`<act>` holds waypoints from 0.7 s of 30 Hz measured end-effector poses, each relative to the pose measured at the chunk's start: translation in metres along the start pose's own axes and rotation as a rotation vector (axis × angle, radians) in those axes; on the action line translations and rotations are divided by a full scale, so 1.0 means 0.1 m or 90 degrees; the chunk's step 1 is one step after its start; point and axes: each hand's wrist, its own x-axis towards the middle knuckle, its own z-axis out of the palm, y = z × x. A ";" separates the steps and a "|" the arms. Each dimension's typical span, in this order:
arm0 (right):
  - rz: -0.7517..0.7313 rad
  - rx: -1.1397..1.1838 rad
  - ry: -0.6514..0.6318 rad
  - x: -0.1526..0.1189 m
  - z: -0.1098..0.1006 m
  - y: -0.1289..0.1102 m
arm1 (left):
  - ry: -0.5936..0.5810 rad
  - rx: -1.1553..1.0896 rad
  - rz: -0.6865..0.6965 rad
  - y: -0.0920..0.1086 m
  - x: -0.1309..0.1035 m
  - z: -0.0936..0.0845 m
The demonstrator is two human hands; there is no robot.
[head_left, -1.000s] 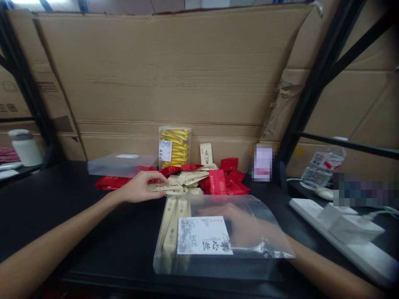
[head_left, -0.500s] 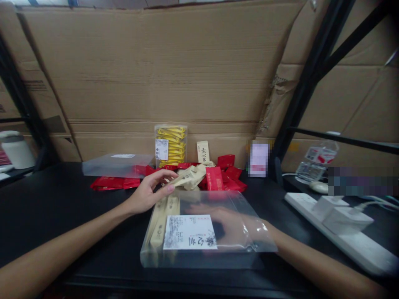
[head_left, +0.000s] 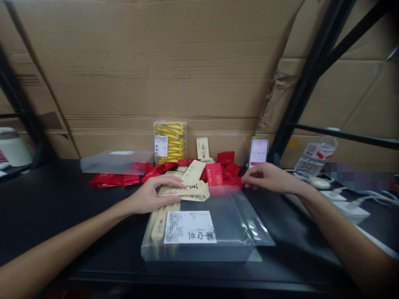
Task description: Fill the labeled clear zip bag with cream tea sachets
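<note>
— Gripped what with the left hand?

— Gripped a flat cream paper packet printed in dark characters, above the far left part of a clear rectangular plastic box with a white label.

— And with the right hand?

— Held it half-curled near the box's far right corner, just beside glossy red packets; couldn't tell whether pinching anything.

— Saw what inside the box?

— Saw more cream packets along the left.

— And farther off?

— Saw a transparent box of yellow packets standing before brown cardboard.
</note>
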 end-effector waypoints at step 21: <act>-0.311 0.127 0.185 0.14 0.69 -0.22 | -0.034 0.052 -0.049 0.06 -0.01 0.00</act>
